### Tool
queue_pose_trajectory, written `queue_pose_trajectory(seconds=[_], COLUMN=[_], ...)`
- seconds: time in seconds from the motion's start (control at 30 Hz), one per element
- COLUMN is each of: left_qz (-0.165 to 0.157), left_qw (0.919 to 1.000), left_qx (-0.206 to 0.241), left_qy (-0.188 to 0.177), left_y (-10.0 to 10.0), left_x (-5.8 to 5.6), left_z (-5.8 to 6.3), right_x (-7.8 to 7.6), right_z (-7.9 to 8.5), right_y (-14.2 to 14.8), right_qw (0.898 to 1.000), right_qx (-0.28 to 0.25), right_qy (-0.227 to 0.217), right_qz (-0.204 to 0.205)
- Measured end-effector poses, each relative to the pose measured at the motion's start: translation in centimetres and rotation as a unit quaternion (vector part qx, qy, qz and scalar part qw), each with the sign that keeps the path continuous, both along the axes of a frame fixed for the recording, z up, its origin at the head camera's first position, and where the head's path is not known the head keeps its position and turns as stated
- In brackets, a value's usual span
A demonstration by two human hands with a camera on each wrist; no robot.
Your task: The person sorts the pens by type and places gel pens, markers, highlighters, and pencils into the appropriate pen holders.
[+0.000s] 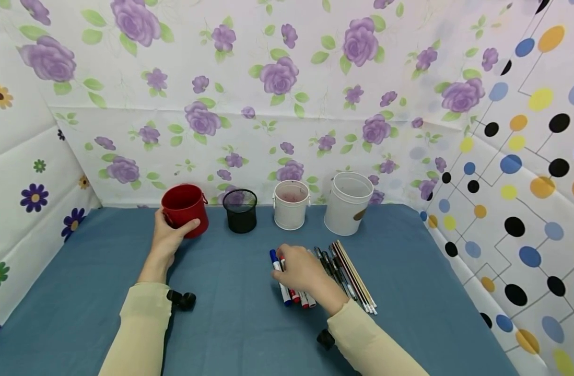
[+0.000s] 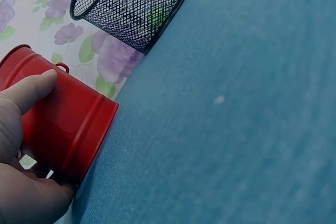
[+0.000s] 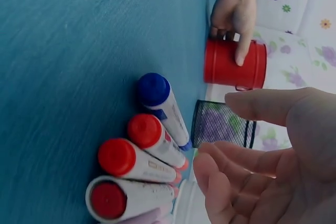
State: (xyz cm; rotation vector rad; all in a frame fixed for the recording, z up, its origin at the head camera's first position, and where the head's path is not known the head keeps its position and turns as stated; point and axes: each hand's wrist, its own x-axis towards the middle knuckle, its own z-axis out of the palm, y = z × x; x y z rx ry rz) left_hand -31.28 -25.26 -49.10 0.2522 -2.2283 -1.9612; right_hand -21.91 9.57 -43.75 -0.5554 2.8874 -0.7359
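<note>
My left hand (image 1: pixel 166 241) grips a small red metal bucket (image 1: pixel 189 211) at the back left of the table, thumb along its near side and fingers round its left. In the left wrist view the bucket's base is at or close to the cloth. My right hand (image 1: pixel 302 267) hovers over a row of whiteboard markers, its fingers loosely bent and thumb apart. The right wrist view shows nothing between them. A blue-capped marker (image 3: pixel 167 106) lies nearest the red bucket, beside several red-capped markers (image 3: pixel 152 167). The hand partly hides the markers in the head view.
Along the back stand a black mesh pen holder (image 1: pixel 242 222), a small white bucket (image 1: pixel 290 214) and a taller white bucket (image 1: pixel 344 214). Dark pens (image 1: pixel 335 269) and wooden pencils (image 1: pixel 357 274) lie right of the markers. A blue cloth (image 1: pixel 230 324) covers the table; patterned sheets (image 1: pixel 249 109) surround it.
</note>
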Motion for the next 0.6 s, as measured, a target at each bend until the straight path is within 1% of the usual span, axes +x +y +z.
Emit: queue_pose_trajectory(seconds=[0.13, 0.2, 0.33, 0.43, 0.6], left_qz=[0.001, 0.004, 0.008, 0.005, 0.001], left_qw=[1.0, 1.0, 0.9999, 1.0, 1.0], left_qx=[-0.002, -0.003, -0.004, -0.004, 0.005], left_qy=[0.004, 0.005, 0.006, 0.002, -0.007], left_y=[-0.2, -0.2, -0.2, -0.1, 0.1], left_x=[0.2, 0.3, 0.2, 0.1, 0.2], left_z=[-0.1, -0.1, -0.1, -0.1, 0.4], right_x=[0.0, 0.0, -0.1, -0.2, -0.3], right_z=[-0.1, -0.1, -0.2, -0.3, -0.6], right_y=[-0.9, -1.2, -1.6, -1.7, -2.0], right_qw=[0.999, 0.999, 0.999, 0.998, 0.995], right_qx=[0.029, 0.034, 0.046, 0.057, 0.086], right_qy=[0.002, 0.002, 0.004, 0.009, 0.016], right_qz=[-0.019, -0.025, -0.028, -0.032, -0.038])
